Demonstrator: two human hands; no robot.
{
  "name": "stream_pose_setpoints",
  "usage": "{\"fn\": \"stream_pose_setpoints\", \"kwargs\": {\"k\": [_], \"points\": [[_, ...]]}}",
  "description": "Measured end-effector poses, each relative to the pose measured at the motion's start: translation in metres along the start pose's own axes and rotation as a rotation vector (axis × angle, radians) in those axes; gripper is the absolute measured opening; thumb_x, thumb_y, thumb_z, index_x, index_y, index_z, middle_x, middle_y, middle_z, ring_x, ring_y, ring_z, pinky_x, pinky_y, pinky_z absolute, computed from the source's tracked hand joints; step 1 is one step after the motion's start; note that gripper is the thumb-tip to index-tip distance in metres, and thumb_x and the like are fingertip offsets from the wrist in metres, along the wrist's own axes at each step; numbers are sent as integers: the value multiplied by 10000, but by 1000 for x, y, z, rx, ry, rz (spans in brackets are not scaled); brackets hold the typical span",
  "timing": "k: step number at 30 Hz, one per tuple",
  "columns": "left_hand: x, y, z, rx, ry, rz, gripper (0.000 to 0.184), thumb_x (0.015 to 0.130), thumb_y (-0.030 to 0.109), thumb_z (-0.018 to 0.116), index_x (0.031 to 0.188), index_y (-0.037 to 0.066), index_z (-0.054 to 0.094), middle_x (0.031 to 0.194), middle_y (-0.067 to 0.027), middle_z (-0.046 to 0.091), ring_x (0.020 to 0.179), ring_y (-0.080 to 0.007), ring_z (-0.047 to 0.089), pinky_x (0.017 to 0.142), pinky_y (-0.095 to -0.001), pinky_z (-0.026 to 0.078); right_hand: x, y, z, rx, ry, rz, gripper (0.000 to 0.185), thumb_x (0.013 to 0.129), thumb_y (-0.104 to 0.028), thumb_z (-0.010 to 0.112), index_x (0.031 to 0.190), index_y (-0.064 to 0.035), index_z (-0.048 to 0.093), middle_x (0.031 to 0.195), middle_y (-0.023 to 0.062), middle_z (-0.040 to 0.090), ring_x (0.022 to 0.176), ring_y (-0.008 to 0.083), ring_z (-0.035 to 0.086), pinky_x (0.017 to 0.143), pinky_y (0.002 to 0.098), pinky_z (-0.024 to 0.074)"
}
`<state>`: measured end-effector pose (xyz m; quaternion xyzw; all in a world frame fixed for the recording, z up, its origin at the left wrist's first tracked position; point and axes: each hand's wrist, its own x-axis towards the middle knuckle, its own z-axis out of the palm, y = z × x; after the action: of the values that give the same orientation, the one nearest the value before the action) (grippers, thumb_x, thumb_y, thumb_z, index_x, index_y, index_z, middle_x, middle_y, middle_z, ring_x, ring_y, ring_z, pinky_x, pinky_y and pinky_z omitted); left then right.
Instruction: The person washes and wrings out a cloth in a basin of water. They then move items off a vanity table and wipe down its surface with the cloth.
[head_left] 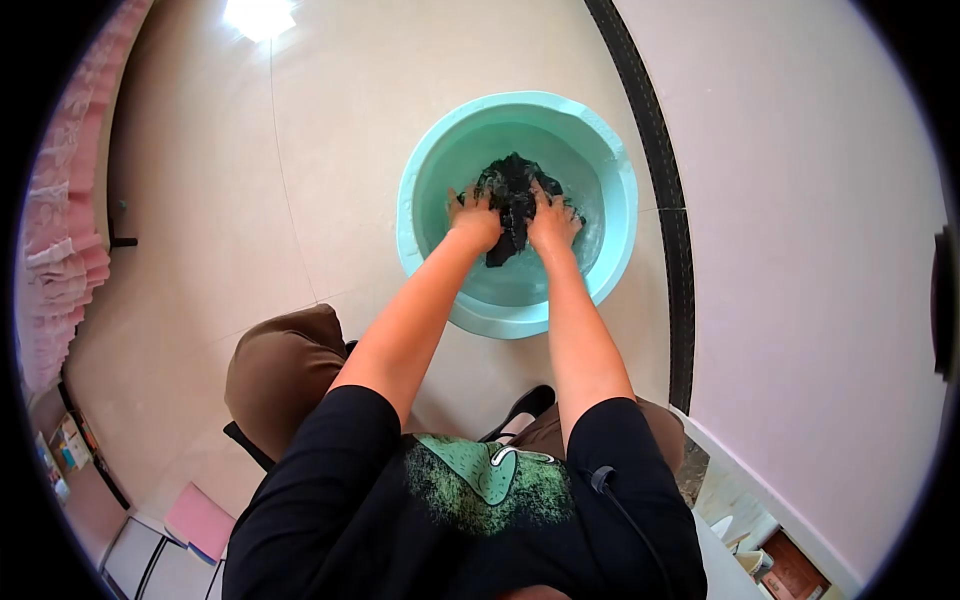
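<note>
A black piece of cloth [514, 188] lies wet and bunched up in shallow water inside a light turquoise basin [621, 205]. From the left, my left hand [475, 219] rests on the cloth with its fingers stretched out and spread. On the other side, my right hand [553, 222] presses on the cloth's right part, its fingers also apart. Some fingertips are partly hidden by the cloth and water. What kind of garment or cloth it is cannot be made out.
The basin stands on a pale tiled floor [270, 190] beside a dark border strip [660, 150] and a light wall [790, 220]. A pink frilled cover [65, 230] hangs at the far left. Small items on a shelf [72, 445] and a pink object [200, 520] are lower left.
</note>
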<state>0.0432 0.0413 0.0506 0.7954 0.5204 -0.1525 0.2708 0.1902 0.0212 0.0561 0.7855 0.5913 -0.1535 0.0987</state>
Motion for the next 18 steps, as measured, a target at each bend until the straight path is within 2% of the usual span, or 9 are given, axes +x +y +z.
{"fn": "stream_pose_setpoints", "kwargs": {"k": [3,5,7,9,11,12,13,15,18], "points": [[4,-4,12,-66,-9,-43,441,876,355,547,1264,148,575,1519,-117,237,1407,-368,157,1073,-657,94,9,11,28,-58,24,-8,779,783,-254,695,1424,-411,280,1334,106,436,1221,355,425,979,599,313],[-12,1,-10,18,-5,-24,443,872,379,533,1231,128,597,1492,-127,304,1402,-369,174,1083,-599,153,12,10,19,-100,74,-38,776,783,-227,687,1425,-401,287,1369,108,422,1246,346,416,982,606,308],[-7,1,-13,-87,79,-38,444,877,402,523,1201,113,613,1453,-124,365,1372,-383,236,1057,-575,222,5,-6,-29,118,-145,86,730,776,-131,649,1407,-346,352,1339,124,462,1238,331,439,959,624,303],[1,3,-9,-200,152,-57,452,881,426,512,1170,98,629,1414,-121,425,1342,-397,298,1032,-551,291,20,12,-24,461,30,-134,714,716,-116,710,1346,-236,399,1203,148,581,1082,348,575,904,476,449],[27,4,7,-919,110,-239,527,898,526,460,958,54,686,1254,-211,527,1156,-430,464,919,-540,409,20,5,-54,637,70,-228,628,645,-121,773,1214,-122,508,1051,131,642,968,304,624,852,342,482],[37,-5,16,-1480,-210,-269,659,888,636,402,1105,54,623,1287,-231,486,1111,-445,494,860,-565,442,15,0,-69,632,71,-228,628,645,-121,773,1214,-122,508,1051,131,642,968,304,624,852,342,482],[5,10,-29,-1843,-303,-479,764,862,697,385,1254,51,498,1355,-223,425,1158,-426,475,866,-585,433,11,-9,-84,731,-11,-258,533,652,-129,776,1133,-106,548,1023,119,642,936,265,622,832,333,483],[-1,11,-47,-2083,-383,-548,629,863,663,451,1123,106,587,1025,-171,625,1021,-321,577,890,-496,444,-1,-30,-98,900,-37,-381,296,690,-150,766,939,-73,625,926,77,645,850,170,608,781,303,482],[36,-12,-7,-2515,-306,-42,485,844,585,566,907,106,606,896,-126,643,814,-259,625,742,-442,519,-29,-64,-100,960,33,-434,172,731,-133,725,847,-64,619,790,38,623,752,136,586,733,284,479]]}}
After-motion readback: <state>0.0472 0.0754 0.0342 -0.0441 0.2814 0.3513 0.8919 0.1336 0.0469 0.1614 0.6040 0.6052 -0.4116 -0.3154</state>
